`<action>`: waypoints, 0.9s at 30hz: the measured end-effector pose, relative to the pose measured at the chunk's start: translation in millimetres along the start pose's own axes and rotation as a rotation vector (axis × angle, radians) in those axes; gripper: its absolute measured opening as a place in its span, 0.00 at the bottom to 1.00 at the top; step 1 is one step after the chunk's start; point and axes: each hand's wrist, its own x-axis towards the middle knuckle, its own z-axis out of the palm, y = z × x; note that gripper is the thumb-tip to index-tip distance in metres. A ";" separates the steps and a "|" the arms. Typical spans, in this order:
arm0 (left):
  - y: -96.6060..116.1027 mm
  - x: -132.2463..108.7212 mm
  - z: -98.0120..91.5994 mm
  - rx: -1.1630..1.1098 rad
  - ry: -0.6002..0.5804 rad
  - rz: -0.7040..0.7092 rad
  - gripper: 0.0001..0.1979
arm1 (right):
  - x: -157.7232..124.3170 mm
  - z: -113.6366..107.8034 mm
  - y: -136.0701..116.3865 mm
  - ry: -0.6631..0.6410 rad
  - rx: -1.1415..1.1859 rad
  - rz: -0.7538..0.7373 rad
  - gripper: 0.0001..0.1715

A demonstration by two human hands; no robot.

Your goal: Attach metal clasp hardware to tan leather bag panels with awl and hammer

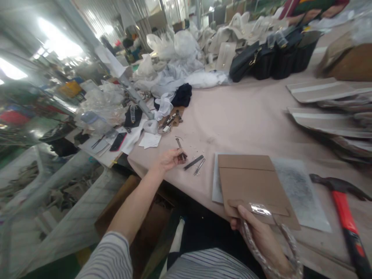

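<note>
Striped shirt (209, 265) nearest the camera, bottom edge, sleeve on the left arm. Right hand (263, 234) clamped on the near edge of a brown panel (250, 182), thumb on top, other fingers mostly hidden below. Handle (297, 254), wrapped in clear film, loops around that hand from the panel's near edge. Shiny piece (260, 209) on the panel just beyond the thumb, glare on it. Left hand (171, 159) reaches to the table's near edge, fingertips together on a small dark piece (182, 156); thin strip (178, 142) sticks out past the fingers, can't tell whether it's joined to the piece. Panel lies over a grey slab (299, 190), which shows on both sides; near part of the panel overhangs the slab. Dark bar (193, 162) and metal rod (199, 167) side by side on the table (238, 116), between left hand and panel, tiny scraps around them. Hammer (344, 213) right of the slab, red and black grip toward the camera. Past the left hand: white papers (150, 140), then small metal parts on a brown card (177, 112), dark cloth (182, 95) behind. Phone (118, 142) on a side surface to the left. Stacked panels (325, 124) at far right, blurred. Black bags (273, 58) in a row along the far side, pale plastic wrap (186, 44) heaped left of them. Co-worker's hands (312, 14) at top right, on something dark.
</note>
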 end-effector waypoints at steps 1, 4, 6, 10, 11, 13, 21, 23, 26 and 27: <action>-9.0 -15.1 11.6 -0.157 -0.096 0.053 0.12 | 0.2 0.2 0.0 -0.013 0.020 0.009 0.21; -34.5 -57.2 55.1 -0.472 -0.352 0.135 0.23 | 1.4 0.8 0.1 -0.016 0.036 0.011 0.20; -45.1 -77.4 83.7 -0.514 -0.372 0.216 0.25 | 1.8 1.2 0.1 -0.017 0.024 0.011 0.20; -49.2 -92.6 116.7 -0.381 -0.348 0.345 0.23 | -0.5 2.7 0.2 -0.075 -0.040 -0.034 0.19; -48.5 -92.4 119.2 -0.336 -0.358 0.354 0.23 | -1.7 3.1 0.2 -0.075 -0.057 -0.048 0.19; -47.7 -90.3 120.1 -0.267 -0.384 0.353 0.24 | -4.7 3.5 0.2 -0.046 -0.088 -0.064 0.20; -54.2 -98.1 119.6 -0.323 -0.402 0.268 0.28 | -11.7 3.9 -2.3 -0.061 -0.025 -0.119 0.23; -53.9 -101.7 121.2 -0.370 -0.396 0.228 0.29 | -12.1 4.4 -4.7 -0.075 -0.013 -0.124 0.23; -52.8 -105.4 121.5 -0.423 -0.384 0.190 0.30 | -12.4 3.1 -9.0 -0.064 -0.038 -0.132 0.23; -52.6 -106.4 121.1 -0.434 -0.383 0.188 0.30 | -12.2 1.9 -10.1 -0.055 -0.046 -0.130 0.24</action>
